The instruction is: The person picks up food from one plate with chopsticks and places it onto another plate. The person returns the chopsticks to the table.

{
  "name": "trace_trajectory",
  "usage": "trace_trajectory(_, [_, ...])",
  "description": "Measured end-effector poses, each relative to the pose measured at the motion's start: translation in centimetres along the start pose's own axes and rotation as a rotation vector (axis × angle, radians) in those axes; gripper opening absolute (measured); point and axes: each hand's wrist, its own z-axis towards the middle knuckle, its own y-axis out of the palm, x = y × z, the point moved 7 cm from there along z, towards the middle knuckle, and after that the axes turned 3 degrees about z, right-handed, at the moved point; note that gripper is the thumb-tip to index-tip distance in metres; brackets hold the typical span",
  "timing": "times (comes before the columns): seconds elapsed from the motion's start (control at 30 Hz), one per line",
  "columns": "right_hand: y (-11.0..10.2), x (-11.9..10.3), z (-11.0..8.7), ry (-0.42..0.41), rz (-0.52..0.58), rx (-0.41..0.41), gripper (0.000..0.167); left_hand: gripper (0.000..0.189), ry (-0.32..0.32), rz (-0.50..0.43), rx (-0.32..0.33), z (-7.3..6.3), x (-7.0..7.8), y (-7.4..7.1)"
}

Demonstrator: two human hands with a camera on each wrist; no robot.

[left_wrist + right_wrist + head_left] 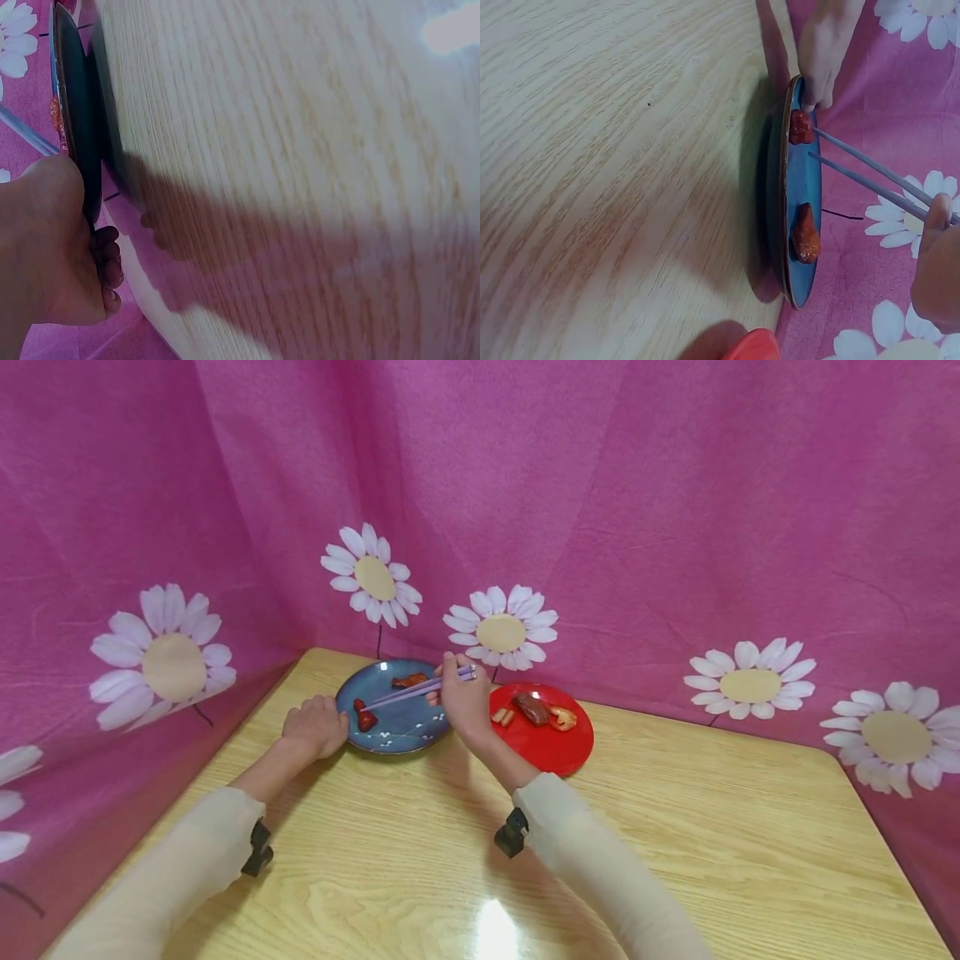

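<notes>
My left hand (317, 727) grips the left rim of a dark blue plate (401, 727), thumb over the edge and fingers curled underneath, as the left wrist view shows. In my right hand (463, 697) is a pair of pale purple chopsticks (408, 692), held over the plate's right side. Their slightly parted tips reach down to a glossy red piece of food (366, 719) near the left rim. Toward the plate's back lies a brown drumstick (409, 680), seen also in the right wrist view as a drumstick (805, 238) apart from the tips.
Just right of the blue plate, a red plate (547, 752) holds a dark brown meat piece (532, 708), a curled orange piece (562, 718) and small tan sticks (503, 717). Both plates are on a wooden table (720, 827). A pink flowered cloth (637, 510) hangs behind and at the left.
</notes>
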Motion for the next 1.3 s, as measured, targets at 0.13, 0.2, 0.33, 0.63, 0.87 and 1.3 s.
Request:
trace_trajectory(0.13, [0.3, 0.0, -0.1, -0.001, 0.000, 0.000, 0.037, 0.044, -0.003, 0.001, -0.006, 0.0, 0.0, 0.1])
trace_trajectory(0.2, [0.5, 0.0, -0.1, 0.002, -0.008, 0.000, 0.038, 0.044, -0.003, -0.004, -0.003, 0.0, 0.0, 0.0])
trace_trajectory(0.33, [0.9, 0.1, -0.2, 0.017, -0.027, -0.012, 0.040, 0.044, -0.006, -0.014, -0.001, 0.0, 0.0, 0.0])
trace_trajectory(0.63, [1.8, -0.1, -0.5, -0.015, -0.069, -0.065, 0.038, 0.045, -0.002, -0.014, 0.007, 0.0, 0.1, -0.1])
trace_trajectory(0.87, [2.2, -0.3, -0.6, -0.062, -0.150, -0.076, 0.038, 0.045, 0.001, -0.015, 0.008, 0.0, 0.1, 0.0])
trace_trajectory(1.3, [0.7, 0.5, -0.1, 0.026, -0.054, 0.104, 0.042, 0.045, 0.002, 0.010, -0.010, -0.1, 0.2, -0.2])
